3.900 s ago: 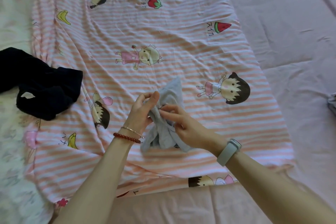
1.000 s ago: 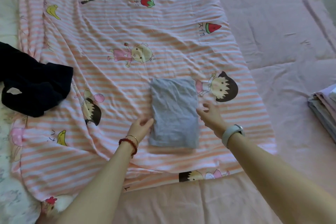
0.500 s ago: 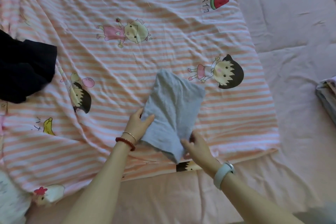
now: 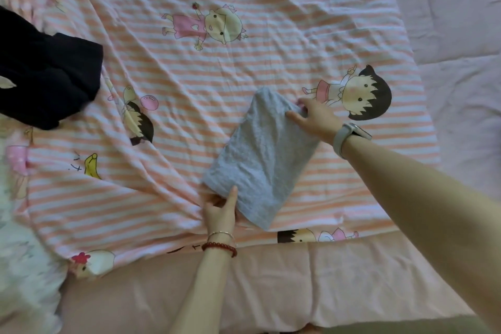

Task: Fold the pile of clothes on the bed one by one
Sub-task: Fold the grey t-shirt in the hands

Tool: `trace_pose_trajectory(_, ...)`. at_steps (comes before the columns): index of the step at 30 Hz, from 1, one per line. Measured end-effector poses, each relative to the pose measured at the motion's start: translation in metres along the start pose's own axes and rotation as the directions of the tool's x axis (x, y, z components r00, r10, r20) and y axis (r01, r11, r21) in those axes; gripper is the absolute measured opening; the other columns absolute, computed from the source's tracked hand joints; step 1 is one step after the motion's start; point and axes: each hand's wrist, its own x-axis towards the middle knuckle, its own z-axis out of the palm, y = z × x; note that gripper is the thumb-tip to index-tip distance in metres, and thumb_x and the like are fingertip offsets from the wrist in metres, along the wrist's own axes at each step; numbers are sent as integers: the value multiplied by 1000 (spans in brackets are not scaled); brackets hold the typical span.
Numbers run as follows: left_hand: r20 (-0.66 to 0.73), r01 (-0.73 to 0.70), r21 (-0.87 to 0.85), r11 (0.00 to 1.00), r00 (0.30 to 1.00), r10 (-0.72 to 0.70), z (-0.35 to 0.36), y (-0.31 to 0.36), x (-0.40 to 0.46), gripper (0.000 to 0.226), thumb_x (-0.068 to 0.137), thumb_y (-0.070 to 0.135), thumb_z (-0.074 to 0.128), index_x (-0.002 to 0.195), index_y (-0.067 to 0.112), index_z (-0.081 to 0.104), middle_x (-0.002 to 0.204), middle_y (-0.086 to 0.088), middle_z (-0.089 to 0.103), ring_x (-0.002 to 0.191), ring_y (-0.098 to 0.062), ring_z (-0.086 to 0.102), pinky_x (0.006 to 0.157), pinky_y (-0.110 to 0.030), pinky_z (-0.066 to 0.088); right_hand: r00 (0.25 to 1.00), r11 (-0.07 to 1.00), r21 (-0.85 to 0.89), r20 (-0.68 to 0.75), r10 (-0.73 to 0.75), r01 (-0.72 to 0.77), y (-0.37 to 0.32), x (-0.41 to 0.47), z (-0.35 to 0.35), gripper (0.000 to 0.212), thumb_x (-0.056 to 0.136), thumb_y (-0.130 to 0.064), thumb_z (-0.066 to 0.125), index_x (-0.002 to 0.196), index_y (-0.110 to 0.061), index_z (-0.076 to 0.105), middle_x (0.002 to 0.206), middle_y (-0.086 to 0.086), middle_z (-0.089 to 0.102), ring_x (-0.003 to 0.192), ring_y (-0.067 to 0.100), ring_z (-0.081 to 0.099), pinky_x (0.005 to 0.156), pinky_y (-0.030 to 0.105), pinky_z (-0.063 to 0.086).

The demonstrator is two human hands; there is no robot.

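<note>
Two garments lie on the bed: one folded grey garment (image 4: 260,155) and one crumpled black garment (image 4: 46,73). One striped cartoon sheet (image 4: 217,68) lies beneath them. Two hands show: left hand (image 4: 220,211), right hand (image 4: 315,118).

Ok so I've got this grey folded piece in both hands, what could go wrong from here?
1. The folded grey cloth is held only at two opposite corners, by the left hand and the right hand; lifted, its middle may sag and the fold open.
2. The wrinkled pink striped cartoon sheet bunches by the left hand and might get dragged along.
</note>
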Motion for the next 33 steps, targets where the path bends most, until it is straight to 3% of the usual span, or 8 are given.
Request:
trace_pose_trajectory(5,26,-122,-57,991,992,124,21,3,-2,46,83,18,69,120,-1,51,119,-12,61,102,-21,60,87,-35,50,996,939,334,66,68,-86,-12,-25,-1,16,93,-18,50,81,-8,53,75,3,51,77,18,49,59,28,36)
trace_pose_trajectory(12,154,-404,9,915,904,398,14,18,-23,45,89,8,58,130,2,39,118,-3,53,107,-15,53,86,-18,41,949,779,611,-141,282,-141,18,-118,-5,14,91,-12,53,97,-1,56,89,8,57,83,21,52,72,36,46)
trace_pose_trajectory(16,308,-503,64,862,832,462,1,20,-56,41,91,13,55,130,10,43,116,4,56,105,-11,55,88,-23,44,873,656,729,-175,454,-195,36,-188,2,14,90,-17,58,94,-4,58,94,14,63,85,25,60,75,39,51)
trace_pose_trajectory(20,410,-519,55,853,791,454,-4,19,-107,29,91,13,56,120,16,50,105,9,59,103,-17,58,86,-28,45,766,541,829,-256,590,-140,36,-264,-3,6,93,-13,54,96,-14,59,87,-6,62,79,6,57,63,9,47)
trace_pose_trajectory(24,521,-564,41,825,717,464,9,18,-154,30,91,11,56,121,11,51,112,6,60,104,-10,57,89,-16,45,653,419,902,-253,713,-108,43,-326,-22,14,94,-22,53,98,-12,62,92,1,65,83,15,62,68,22,52)
trace_pose_trajectory(26,579,-594,23,804,664,474,21,23,-178,26,91,9,55,115,18,50,103,12,58,95,-4,56,76,-5,42,614,419,903,-280,738,-93,51,-353,-36,13,94,-21,53,89,-14,63,88,4,65,81,15,63,68,27,52)
trace_pose_trajectory(29,645,-630,24,776,603,469,51,28,-209,21,91,11,56,109,22,52,96,11,59,91,-12,58,73,-18,45,550,439,898,-352,757,-30,68,-379,-63,20,95,-14,52,75,-17,56,73,-1,59,63,3,58,51,10,43)
trace_pose_trajectory(33,692,-681,15,732,536,484,105,32,-257,23,91,13,57,113,14,55,98,7,61,92,-13,59,79,-27,47,479,449,893,-406,778,28,110,-403,-100,20,94,-14,52,78,-4,58,76,13,60,68,15,58,56,15,45)
